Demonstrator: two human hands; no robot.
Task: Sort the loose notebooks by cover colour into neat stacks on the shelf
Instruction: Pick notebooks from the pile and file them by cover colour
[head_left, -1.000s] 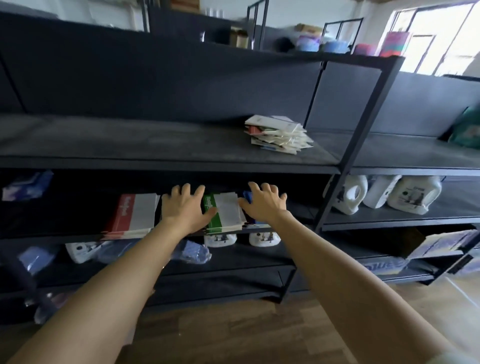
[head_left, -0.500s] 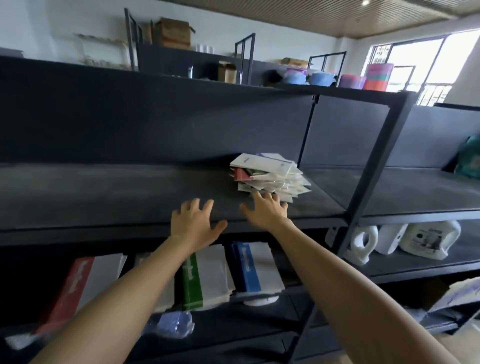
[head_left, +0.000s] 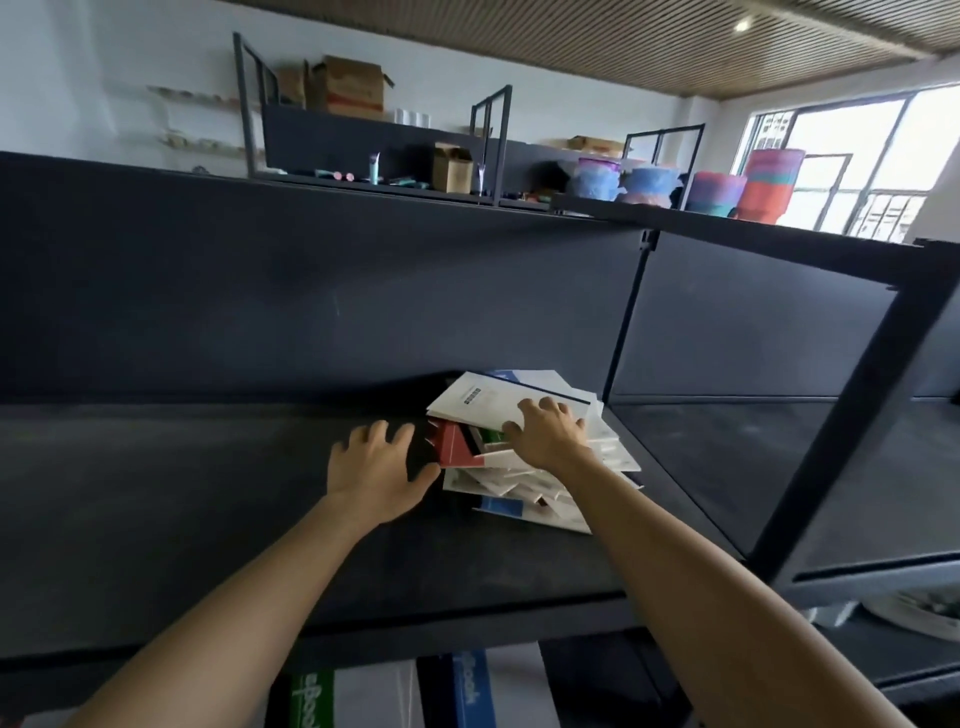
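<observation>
Right hand (head_left: 546, 435) flat atop notebook pile (head_left: 511, 480), fingers spread, gripping nothing. Left hand (head_left: 376, 467) open, empty, just left of pile.

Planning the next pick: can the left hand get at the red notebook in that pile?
Probably yes. The left hand is open right beside the red notebook, whose edge juts toward it; a white notebook under the right hand partly overlaps it.

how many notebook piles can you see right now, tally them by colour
mixed pile, upper shelf: 1
green stack, shelf below: 1
blue stack, shelf below: 1
total: 3
</observation>
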